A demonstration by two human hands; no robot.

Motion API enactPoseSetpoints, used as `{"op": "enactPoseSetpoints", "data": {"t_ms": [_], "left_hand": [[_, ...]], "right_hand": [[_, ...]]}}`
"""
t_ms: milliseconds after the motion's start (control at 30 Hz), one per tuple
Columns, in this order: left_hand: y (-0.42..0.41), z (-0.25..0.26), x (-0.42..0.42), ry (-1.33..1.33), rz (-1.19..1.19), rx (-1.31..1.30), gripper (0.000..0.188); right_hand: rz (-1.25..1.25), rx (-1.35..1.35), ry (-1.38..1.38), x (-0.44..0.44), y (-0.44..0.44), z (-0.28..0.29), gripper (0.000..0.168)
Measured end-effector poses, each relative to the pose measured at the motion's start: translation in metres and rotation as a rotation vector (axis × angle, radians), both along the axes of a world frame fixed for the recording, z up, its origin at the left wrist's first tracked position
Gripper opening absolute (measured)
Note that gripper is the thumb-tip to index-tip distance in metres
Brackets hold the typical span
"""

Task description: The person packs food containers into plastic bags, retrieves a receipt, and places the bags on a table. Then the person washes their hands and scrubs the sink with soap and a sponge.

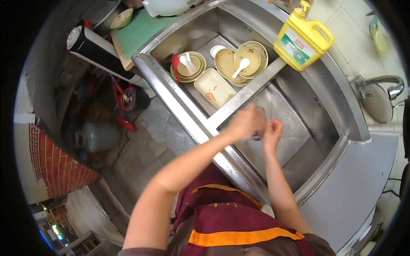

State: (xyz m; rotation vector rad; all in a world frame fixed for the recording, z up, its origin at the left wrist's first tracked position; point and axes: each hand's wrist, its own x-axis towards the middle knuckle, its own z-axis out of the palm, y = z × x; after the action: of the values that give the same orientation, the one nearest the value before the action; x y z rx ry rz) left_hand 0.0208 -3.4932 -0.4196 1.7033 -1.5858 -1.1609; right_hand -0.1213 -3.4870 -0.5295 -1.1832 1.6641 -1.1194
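Note:
Both my hands are over the near basin (291, 128) of a stainless steel double sink. My left hand (245, 123) is motion-blurred and reaches past the basin's near corner. Right beside its fingers is a dark, partly see-through thing (261, 120), too blurred to name. Whether the left hand grips it cannot be told. My right hand (272, 136) is just to the right, its fingers curled and fingertips close to the thumb. I cannot tell if something small is between them. A metal divider (248, 91) separates this basin from the far one.
In the far basin are stacked plates (198, 72), oval dishes (224, 62), a rectangular dish (214, 89), a red spoon (175, 67) and a white spoon (242, 66). A yellow pump jug (302, 40) stands at the divider's back end. A faucet (378, 86) is at right.

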Motion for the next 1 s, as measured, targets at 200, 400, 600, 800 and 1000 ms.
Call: {"op": "enactPoseSetpoints", "data": {"t_ms": [200, 400, 600, 800, 1000], "left_hand": [[0.043, -0.003, 0.103, -1.008, -0.225, -0.203, 0.040], [0.034, -0.028, 0.123, -0.652, -0.168, -0.037, 0.043], [0.002, -0.032, 0.087, -0.371, -0.127, -0.132, 0.039], [-0.019, -0.037, 0.070, -0.377, -0.178, 0.002, 0.056], [-0.023, -0.039, 0.073, -0.341, -0.170, 0.037, 0.055]], "right_hand": [[1.009, -0.248, 0.352, 0.094, 0.054, 0.060, 0.042], [1.058, -0.500, 0.388, 0.090, -0.009, 0.043, 0.036], [0.384, -0.741, 0.322, 0.050, -0.159, 0.012, 0.019], [0.095, -0.704, -0.025, 0.037, -0.214, -0.034, 0.037], [0.011, -0.653, -0.113, 0.041, -0.223, -0.075, 0.042]]}}
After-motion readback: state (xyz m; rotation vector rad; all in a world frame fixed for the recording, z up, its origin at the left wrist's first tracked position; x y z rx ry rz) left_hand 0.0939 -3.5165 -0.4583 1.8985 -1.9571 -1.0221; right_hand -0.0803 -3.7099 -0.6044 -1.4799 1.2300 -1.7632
